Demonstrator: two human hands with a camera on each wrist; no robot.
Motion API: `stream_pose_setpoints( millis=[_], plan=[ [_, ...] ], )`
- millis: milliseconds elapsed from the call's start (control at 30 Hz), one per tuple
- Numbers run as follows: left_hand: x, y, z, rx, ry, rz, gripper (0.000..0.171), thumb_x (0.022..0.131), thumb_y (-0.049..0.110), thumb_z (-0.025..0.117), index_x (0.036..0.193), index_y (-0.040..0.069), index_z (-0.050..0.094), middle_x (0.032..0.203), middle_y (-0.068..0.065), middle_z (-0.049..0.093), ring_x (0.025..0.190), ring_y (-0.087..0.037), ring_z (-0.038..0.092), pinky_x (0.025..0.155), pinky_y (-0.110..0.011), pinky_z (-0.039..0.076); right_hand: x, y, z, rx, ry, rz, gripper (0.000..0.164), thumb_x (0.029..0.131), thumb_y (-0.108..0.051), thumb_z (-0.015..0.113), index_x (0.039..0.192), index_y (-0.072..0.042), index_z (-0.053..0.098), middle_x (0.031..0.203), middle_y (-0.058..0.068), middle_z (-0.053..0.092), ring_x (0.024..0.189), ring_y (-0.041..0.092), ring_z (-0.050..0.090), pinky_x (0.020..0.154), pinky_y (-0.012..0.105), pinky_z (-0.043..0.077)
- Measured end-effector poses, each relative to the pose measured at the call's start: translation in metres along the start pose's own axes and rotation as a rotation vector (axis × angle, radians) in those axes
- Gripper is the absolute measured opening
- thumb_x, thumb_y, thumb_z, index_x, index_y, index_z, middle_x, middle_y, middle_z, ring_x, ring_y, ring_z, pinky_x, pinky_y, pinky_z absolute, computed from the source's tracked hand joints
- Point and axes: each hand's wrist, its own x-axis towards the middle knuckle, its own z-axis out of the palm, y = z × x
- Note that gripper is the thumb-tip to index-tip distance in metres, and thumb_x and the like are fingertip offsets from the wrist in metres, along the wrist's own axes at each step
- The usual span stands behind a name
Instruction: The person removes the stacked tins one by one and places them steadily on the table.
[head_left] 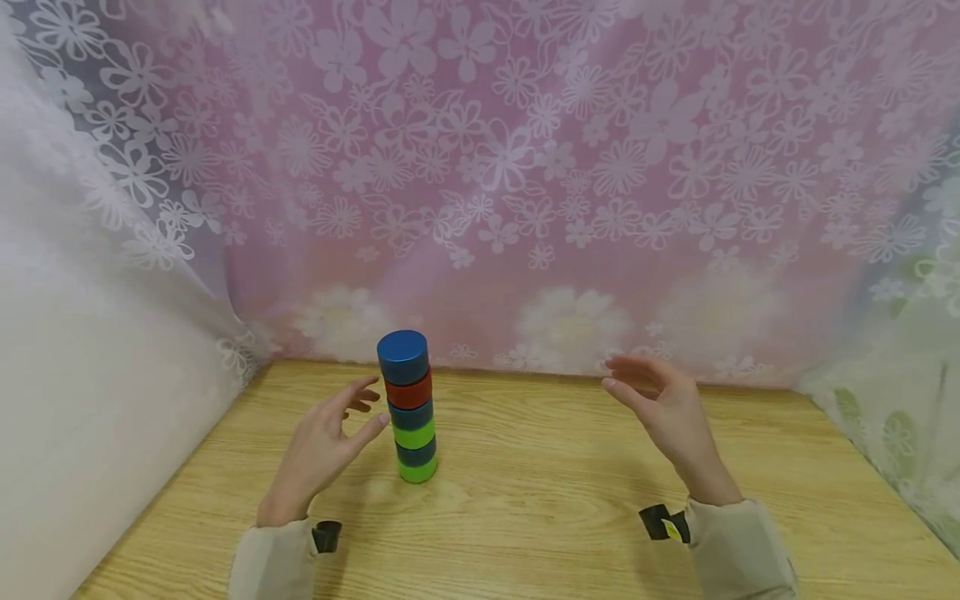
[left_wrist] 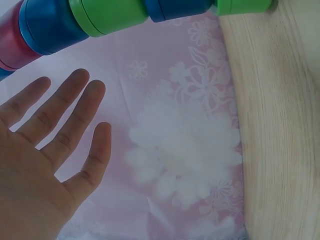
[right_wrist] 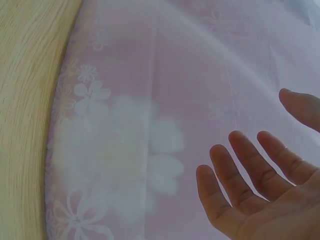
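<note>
A tall stack of round blocks (head_left: 413, 414) stands upright on the wooden table, left of the middle. From the top it runs blue, red, blue, green, blue, green. Just left of the stack is my left hand (head_left: 318, 446), fingers spread and relaxed, the thumb tip close to the blocks. In the left wrist view the stack (left_wrist: 112, 15) crosses the top, with the palm and fingers of the left hand (left_wrist: 55, 145) below it, holding nothing. My right hand (head_left: 667, 417) hovers over the right half of the table, fingers loosely bent and holding nothing; its spread fingers (right_wrist: 250, 175) show in the right wrist view.
The wooden table (head_left: 525, 517) reaches back to a pink flowered curtain (head_left: 525, 192). A white sheet (head_left: 97, 350) hangs along the left side, and more flowered cloth (head_left: 907, 400) along the right. Dark straps (head_left: 654, 522) sit at both wrists, by the light sleeves.
</note>
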Motion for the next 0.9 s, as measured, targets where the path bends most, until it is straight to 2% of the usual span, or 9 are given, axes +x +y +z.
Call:
stream_pose_setpoints(
  millis=[167, 267, 367, 433, 633, 900],
  plan=[
    [0.002, 0.001, 0.0, -0.037, -0.001, 0.006, 0.051, 0.097, 0.026, 0.07, 0.141, 0.003, 0.057, 0.118, -0.011, 0.07, 0.104, -0.031, 0.066, 0.085, -0.051, 0.052, 0.001, -0.006, 0.009, 0.006, -0.019, -0.012, 0.032, 0.098, -0.012, 0.07, 0.128, 0.0, 0.065, 0.123, 0.014, 0.067, 0.112, 0.02, 0.063, 0.091, 0.016, 0.046],
    [0.003, 0.0, 0.001, -0.075, 0.015, 0.024, 0.05, 0.097, 0.023, 0.07, 0.141, 0.003, 0.057, 0.118, -0.013, 0.07, 0.103, -0.031, 0.067, 0.085, -0.053, 0.052, 0.002, -0.01, 0.014, 0.024, -0.027, -0.004, 0.033, 0.099, -0.014, 0.069, 0.128, 0.0, 0.065, 0.124, 0.014, 0.067, 0.114, 0.027, 0.062, 0.094, 0.026, 0.049],
    [0.006, -0.001, 0.005, -0.12, 0.036, 0.045, 0.05, 0.097, 0.02, 0.071, 0.141, 0.004, 0.057, 0.12, -0.014, 0.07, 0.103, -0.032, 0.067, 0.085, -0.056, 0.052, 0.004, -0.012, 0.019, 0.042, -0.026, -0.002, 0.032, 0.099, -0.014, 0.069, 0.128, -0.001, 0.065, 0.124, 0.014, 0.067, 0.114, 0.029, 0.063, 0.094, 0.035, 0.051],
    [0.007, -0.003, 0.007, -0.147, 0.049, 0.049, 0.05, 0.096, 0.019, 0.071, 0.141, 0.004, 0.056, 0.122, -0.014, 0.069, 0.103, -0.032, 0.067, 0.085, -0.058, 0.052, 0.006, -0.012, 0.022, 0.054, -0.021, -0.014, 0.031, 0.098, -0.013, 0.07, 0.127, -0.001, 0.066, 0.124, 0.015, 0.067, 0.114, 0.029, 0.063, 0.093, 0.034, 0.051],
    [0.007, -0.003, 0.012, -0.188, 0.051, 0.031, 0.055, 0.094, 0.018, 0.074, 0.144, 0.005, 0.054, 0.128, -0.015, 0.066, 0.104, -0.031, 0.066, 0.086, -0.053, 0.051, 0.009, -0.016, 0.032, 0.098, -0.016, -0.039, 0.03, 0.098, -0.009, 0.07, 0.126, 0.001, 0.065, 0.123, 0.015, 0.067, 0.112, 0.029, 0.063, 0.088, 0.019, 0.049],
    [0.009, -0.003, 0.02, -0.234, 0.089, 0.073, 0.059, 0.09, 0.012, 0.078, 0.143, 0.003, 0.054, 0.122, -0.014, 0.068, 0.103, -0.03, 0.066, 0.084, -0.054, 0.052, 0.016, -0.027, 0.052, 0.211, -0.016, -0.087, 0.028, 0.094, 0.002, 0.069, 0.123, 0.003, 0.066, 0.123, 0.017, 0.066, 0.114, 0.03, 0.062, 0.092, 0.021, 0.049]
  ],
)
